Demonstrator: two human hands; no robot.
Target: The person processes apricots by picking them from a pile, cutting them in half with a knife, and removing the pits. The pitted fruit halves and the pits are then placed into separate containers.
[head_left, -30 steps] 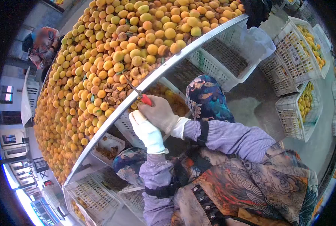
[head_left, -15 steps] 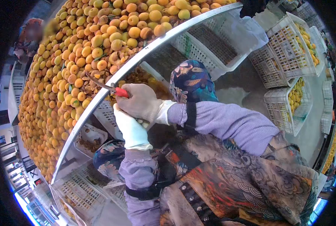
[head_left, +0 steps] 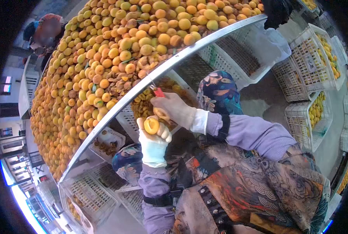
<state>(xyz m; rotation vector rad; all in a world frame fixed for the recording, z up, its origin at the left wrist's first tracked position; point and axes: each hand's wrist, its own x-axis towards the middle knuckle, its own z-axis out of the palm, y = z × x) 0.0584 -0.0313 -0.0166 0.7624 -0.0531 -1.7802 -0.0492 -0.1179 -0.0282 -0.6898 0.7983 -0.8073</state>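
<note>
My gloved left hand (head_left: 155, 142) is closed around a cut apricot half (head_left: 151, 125), whose open yellow face points up. Just to its right, my gloved right hand (head_left: 176, 110) grips a knife by its red handle (head_left: 158, 92); most of the blade is hidden against the metal rim. A second orange apricot piece (head_left: 161, 113) shows under the right hand's fingers. Both hands are above a crate of halved apricots (head_left: 141, 104), close to the table's metal rim (head_left: 131, 95). Whole apricots (head_left: 100, 70) are heaped on the table beyond.
White crates holding yellow fruit (head_left: 310, 66) are stacked at the right. Another white crate (head_left: 236, 72) stands under the table edge, beside my patterned knee. A small tray with dark scraps (head_left: 107, 142) sits at lower left. Another person (head_left: 45, 33) is at the far left.
My hands have moved apart, uncovering the cut apricot half in the left hand. The knife has dropped back from over the heap to the rim. The whole view has shifted.
</note>
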